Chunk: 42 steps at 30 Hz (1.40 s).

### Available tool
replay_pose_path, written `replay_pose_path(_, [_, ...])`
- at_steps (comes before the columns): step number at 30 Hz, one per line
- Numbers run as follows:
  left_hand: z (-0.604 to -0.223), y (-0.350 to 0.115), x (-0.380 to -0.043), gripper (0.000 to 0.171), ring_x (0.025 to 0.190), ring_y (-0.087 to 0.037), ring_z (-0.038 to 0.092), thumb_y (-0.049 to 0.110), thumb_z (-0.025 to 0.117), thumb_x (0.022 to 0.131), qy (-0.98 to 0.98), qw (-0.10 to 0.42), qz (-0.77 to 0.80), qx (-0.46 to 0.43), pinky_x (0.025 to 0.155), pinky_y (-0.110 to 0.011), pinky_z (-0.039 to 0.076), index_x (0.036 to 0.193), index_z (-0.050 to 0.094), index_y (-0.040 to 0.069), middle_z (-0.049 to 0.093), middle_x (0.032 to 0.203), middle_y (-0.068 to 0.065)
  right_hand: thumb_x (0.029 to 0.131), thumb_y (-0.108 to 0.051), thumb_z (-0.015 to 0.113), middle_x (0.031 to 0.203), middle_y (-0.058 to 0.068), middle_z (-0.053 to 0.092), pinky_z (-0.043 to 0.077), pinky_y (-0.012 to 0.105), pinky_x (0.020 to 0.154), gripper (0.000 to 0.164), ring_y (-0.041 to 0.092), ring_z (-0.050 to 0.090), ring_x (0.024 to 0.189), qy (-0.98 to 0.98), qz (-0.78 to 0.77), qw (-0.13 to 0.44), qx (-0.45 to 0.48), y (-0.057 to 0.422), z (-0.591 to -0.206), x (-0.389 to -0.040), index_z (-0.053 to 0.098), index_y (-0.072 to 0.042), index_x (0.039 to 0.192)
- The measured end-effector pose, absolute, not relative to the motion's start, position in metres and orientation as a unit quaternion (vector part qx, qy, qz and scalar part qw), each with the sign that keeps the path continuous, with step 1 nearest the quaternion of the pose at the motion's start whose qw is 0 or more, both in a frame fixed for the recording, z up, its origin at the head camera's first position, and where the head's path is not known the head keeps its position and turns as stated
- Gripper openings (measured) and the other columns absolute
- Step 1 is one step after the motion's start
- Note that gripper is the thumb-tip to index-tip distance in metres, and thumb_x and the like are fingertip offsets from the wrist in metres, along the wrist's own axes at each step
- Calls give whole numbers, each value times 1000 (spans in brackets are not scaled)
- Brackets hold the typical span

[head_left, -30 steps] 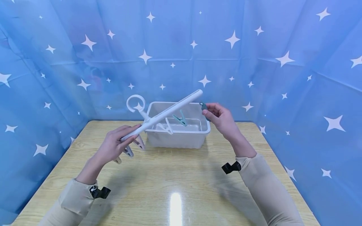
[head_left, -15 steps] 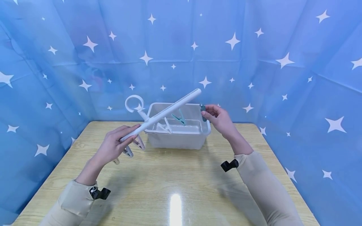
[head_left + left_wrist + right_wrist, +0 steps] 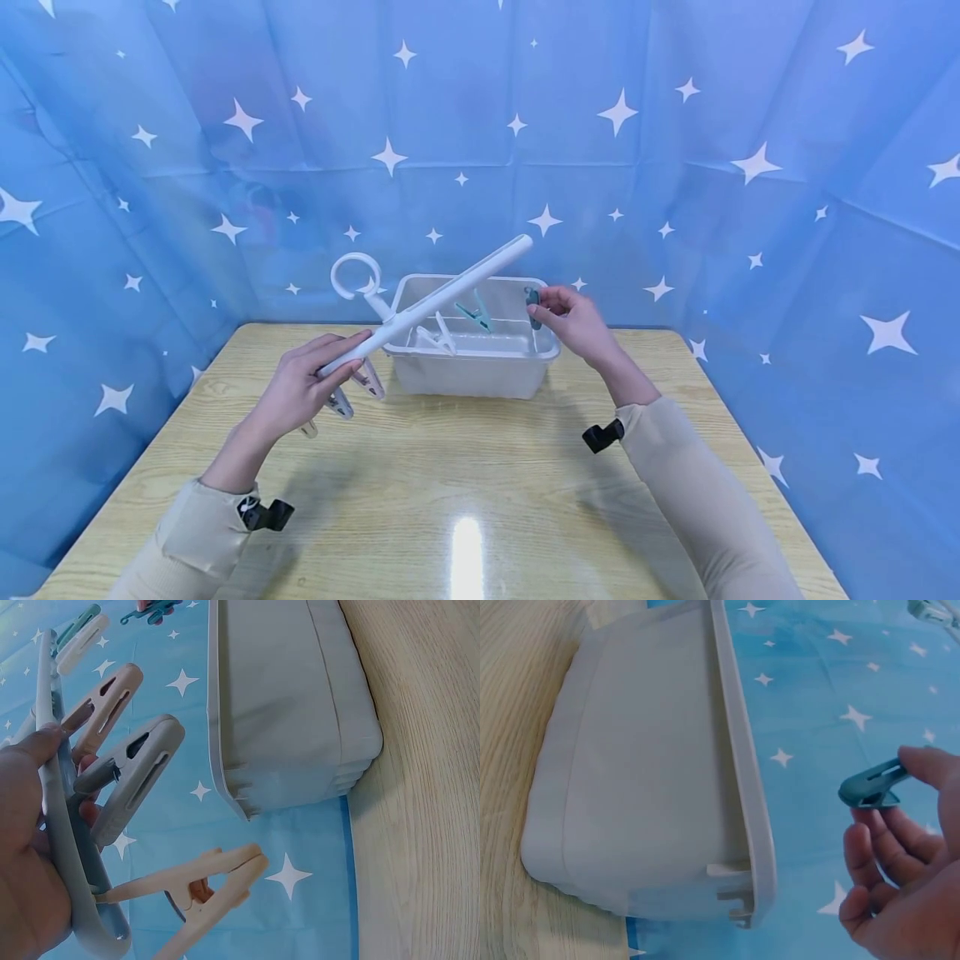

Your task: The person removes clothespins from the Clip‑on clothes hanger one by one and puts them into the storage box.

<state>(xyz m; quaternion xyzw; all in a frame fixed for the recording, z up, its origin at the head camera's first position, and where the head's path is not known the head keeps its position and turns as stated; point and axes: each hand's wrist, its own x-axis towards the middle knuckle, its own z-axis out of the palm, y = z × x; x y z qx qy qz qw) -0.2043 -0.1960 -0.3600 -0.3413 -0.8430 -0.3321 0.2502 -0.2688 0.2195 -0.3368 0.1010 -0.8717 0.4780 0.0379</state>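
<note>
My left hand (image 3: 300, 383) grips a white clip hanger (image 3: 457, 287) near its lower left end. Its bar slants up to the right, with an open round hook (image 3: 356, 260) on top. Several clips hang along it: in the left wrist view a beige clip (image 3: 202, 881), a grey clip (image 3: 139, 776) and a pinkish clip (image 3: 105, 709); in the head view a white clip (image 3: 441, 335) and a green clip (image 3: 476, 312). A loose dark teal clip (image 3: 870, 782) is pinched between the thumb and fingers of my right hand (image 3: 573, 321), over the bin's right end.
Behind the hanger, a whitish plastic bin (image 3: 465, 379) stands at the back of the wooden table (image 3: 420, 475). A blue curtain (image 3: 465, 100) with white stars surrounds the table on three sides. Black wrist cameras sit at both cuffs.
My right hand has moved slightly left and down with the teal clip, toward the bin's right rim. The left hand and hanger have stayed nearly still.
</note>
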Motion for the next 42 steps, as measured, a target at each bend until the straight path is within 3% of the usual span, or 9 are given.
replay_pose_path(17, [-361, -197, -204, 52, 66, -3, 47, 3, 70, 92, -846, 240, -340, -334, 56, -23, 41, 140, 61, 22, 70, 105, -1, 96, -37, 66, 113, 9, 66, 49, 36, 83, 38, 25, 59, 102, -889, 443, 34, 112, 218, -349, -277, 62, -11, 123])
replay_pose_path(29, [-361, -196, -202, 51, 65, -2, 46, 3, 70, 91, -845, 243, -339, -336, 55, -22, 40, 139, 61, 20, 70, 104, -1, 97, -37, 64, 113, 7, 66, 48, 36, 81, 35, 24, 58, 101, -904, 412, 28, 111, 218, -353, -277, 62, -13, 123])
replay_pose_path(42, [-361, -196, -203, 51, 68, -3, 49, 4, 70, 92, -847, 242, -337, -332, 58, -23, 42, 139, 61, 21, 70, 105, -1, 98, -36, 63, 119, 10, 66, 51, 40, 88, 38, 27, 59, 108, -906, 409, 2, 106, 219, -356, -276, 60, -11, 127])
